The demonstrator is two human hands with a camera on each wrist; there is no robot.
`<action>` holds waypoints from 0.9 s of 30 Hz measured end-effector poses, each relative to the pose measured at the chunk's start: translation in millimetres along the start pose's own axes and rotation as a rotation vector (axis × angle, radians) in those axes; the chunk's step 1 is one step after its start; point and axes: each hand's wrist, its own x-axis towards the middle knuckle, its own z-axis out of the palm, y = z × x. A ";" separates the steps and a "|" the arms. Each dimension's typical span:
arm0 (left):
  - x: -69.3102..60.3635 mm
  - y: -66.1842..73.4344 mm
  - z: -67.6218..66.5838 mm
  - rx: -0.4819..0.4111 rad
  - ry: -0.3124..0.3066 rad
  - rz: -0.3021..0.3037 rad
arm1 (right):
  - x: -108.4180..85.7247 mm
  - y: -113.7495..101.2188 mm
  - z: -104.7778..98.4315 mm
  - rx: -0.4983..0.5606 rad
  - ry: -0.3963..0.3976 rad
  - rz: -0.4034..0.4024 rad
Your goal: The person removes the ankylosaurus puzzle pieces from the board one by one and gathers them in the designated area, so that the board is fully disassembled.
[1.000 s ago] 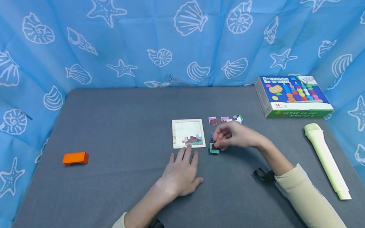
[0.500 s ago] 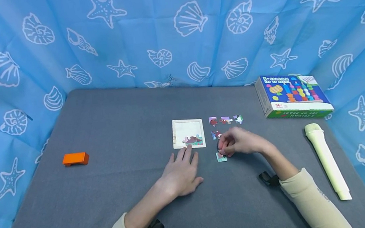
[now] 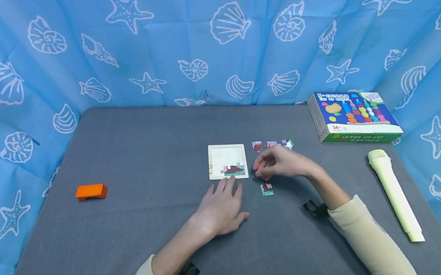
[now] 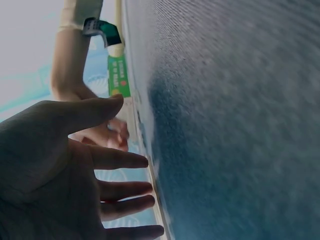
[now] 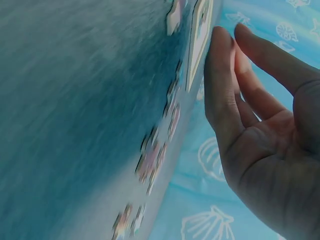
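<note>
My left hand [image 3: 218, 209] lies with fingers spread, fingertips at the near edge of a small square wooden puzzle tray [image 3: 223, 155]. Joined jigsaw pieces [image 3: 234, 170] with brown and green print fill the tray's lower right part. To the tray's right, my right hand [image 3: 284, 162] hovers low over the table, fingers bent. In the right wrist view a narrow gap shows between the thumb and fingertips [image 5: 220, 37], with nothing in it. A green and brown jigsaw piece [image 3: 267, 190] lies just below this hand. Several loose pieces [image 3: 257, 146] lie beyond it, partly covered.
A boxed bead set [image 3: 354, 115] stands at the back right. Nearer along the right side lies a pale green microphone-shaped object [image 3: 395, 193]. An orange block [image 3: 91, 191] is far left on the grey tabletop [image 3: 142, 147]. A blue shell-print curtain [image 3: 190, 34] hangs behind.
My right hand shifted the green and brown piece toward me and a little right, let go of it, then moved up and left. My left hand stays nearly still by the tray.
</note>
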 end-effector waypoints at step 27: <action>15.7 8.9 1.2 0.024 -0.052 0.028 | 85.7 -30.9 18.4 -0.137 -0.109 0.001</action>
